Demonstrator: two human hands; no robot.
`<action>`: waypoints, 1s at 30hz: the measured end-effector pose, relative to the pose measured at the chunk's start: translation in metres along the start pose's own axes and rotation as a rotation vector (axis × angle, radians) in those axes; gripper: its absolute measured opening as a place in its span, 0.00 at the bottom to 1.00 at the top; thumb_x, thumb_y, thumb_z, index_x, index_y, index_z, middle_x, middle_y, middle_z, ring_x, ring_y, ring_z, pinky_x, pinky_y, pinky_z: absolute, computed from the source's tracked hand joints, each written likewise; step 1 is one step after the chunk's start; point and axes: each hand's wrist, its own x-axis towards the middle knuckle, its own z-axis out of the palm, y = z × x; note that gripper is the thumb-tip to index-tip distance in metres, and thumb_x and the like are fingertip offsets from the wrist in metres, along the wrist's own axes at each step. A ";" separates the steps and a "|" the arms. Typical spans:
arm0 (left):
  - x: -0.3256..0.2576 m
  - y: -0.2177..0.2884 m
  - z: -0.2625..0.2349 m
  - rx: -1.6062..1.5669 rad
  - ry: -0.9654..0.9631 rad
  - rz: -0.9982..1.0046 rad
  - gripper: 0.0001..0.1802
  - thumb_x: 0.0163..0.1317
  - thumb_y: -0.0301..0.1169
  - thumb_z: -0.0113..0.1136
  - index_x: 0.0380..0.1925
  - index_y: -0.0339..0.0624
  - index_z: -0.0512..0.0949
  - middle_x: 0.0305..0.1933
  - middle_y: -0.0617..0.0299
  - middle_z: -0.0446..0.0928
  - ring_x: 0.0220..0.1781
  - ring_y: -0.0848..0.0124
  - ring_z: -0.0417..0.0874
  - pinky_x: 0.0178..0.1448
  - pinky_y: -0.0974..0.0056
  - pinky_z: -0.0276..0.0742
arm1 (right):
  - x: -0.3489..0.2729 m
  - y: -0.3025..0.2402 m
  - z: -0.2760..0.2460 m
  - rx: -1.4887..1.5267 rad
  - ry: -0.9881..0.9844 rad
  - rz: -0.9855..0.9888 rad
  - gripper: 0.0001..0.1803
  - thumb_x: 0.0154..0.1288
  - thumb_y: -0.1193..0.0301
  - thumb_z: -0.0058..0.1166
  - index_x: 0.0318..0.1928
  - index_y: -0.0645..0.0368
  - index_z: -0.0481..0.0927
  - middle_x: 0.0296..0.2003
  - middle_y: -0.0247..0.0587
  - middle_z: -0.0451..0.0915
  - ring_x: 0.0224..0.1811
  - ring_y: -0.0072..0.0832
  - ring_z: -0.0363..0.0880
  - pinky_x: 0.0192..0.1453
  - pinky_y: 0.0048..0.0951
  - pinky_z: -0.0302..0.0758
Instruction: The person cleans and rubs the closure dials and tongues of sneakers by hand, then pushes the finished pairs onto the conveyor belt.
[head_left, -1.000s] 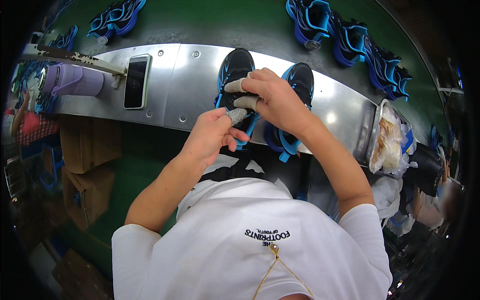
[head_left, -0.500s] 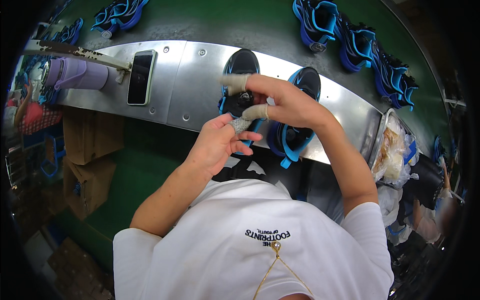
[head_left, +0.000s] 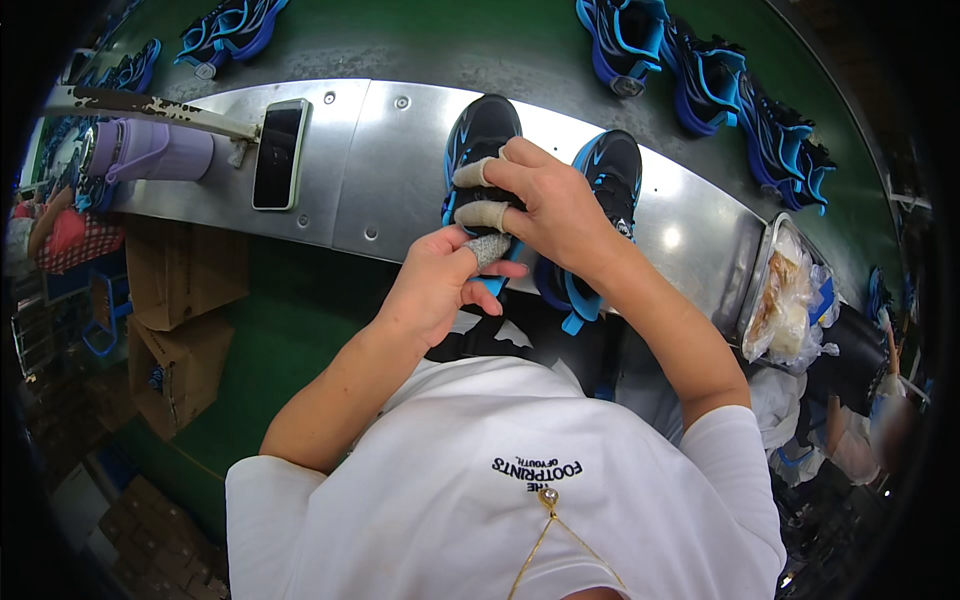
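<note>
Two black-and-blue sports shoes lie side by side on the metal ledge, toes pointing away from me. My left hand [head_left: 432,283], a grey knitted cover on one finger, is closed at the ankle end of the left shoe [head_left: 487,122]. My right hand [head_left: 552,208] reaches over the same shoe. Two of its fingers wear beige covers and bend down onto the lacing area, hiding whatever they pinch there. The right shoe [head_left: 612,172] stands untouched, partly behind my right wrist.
A phone [head_left: 280,155] lies left of the shoes, beside a lilac bottle [head_left: 165,150] and a chipped metal bar [head_left: 150,103]. More shoes [head_left: 700,85] stand on the green belt [head_left: 480,40]. A metal tray [head_left: 757,290] with plastic bags is at right; cardboard boxes [head_left: 185,270] are lower left.
My right hand has come down onto the left shoe's upper, covering the round dial that showed before. My left hand has stayed almost in place.
</note>
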 end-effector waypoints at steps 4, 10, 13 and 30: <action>-0.002 -0.001 0.004 -0.020 0.013 0.038 0.15 0.67 0.26 0.50 0.51 0.29 0.71 0.48 0.51 0.79 0.51 0.63 0.84 0.24 0.69 0.82 | 0.005 0.000 -0.024 0.475 -0.267 0.102 0.21 0.52 0.73 0.63 0.50 0.50 0.82 0.30 0.38 0.72 0.33 0.32 0.73 0.40 0.30 0.72; 0.003 -0.001 0.003 -0.022 0.001 0.032 0.15 0.68 0.27 0.51 0.51 0.28 0.71 0.50 0.51 0.78 0.53 0.63 0.83 0.25 0.68 0.83 | 0.001 0.001 -0.005 0.114 0.028 -0.010 0.28 0.52 0.73 0.63 0.58 0.47 0.79 0.34 0.37 0.75 0.33 0.28 0.71 0.40 0.29 0.72; 0.000 -0.002 0.004 -0.011 0.018 0.025 0.15 0.68 0.27 0.50 0.52 0.29 0.71 0.50 0.51 0.78 0.54 0.63 0.82 0.26 0.68 0.83 | 0.006 -0.002 -0.021 0.338 -0.136 0.038 0.25 0.52 0.72 0.63 0.54 0.48 0.81 0.34 0.38 0.75 0.34 0.31 0.73 0.39 0.30 0.72; -0.002 0.003 0.008 -0.022 0.024 0.030 0.14 0.66 0.24 0.45 0.49 0.29 0.72 0.49 0.53 0.78 0.53 0.65 0.81 0.29 0.67 0.83 | 0.007 -0.002 -0.015 0.266 -0.082 0.002 0.21 0.54 0.74 0.61 0.51 0.50 0.82 0.30 0.36 0.73 0.32 0.29 0.71 0.38 0.29 0.70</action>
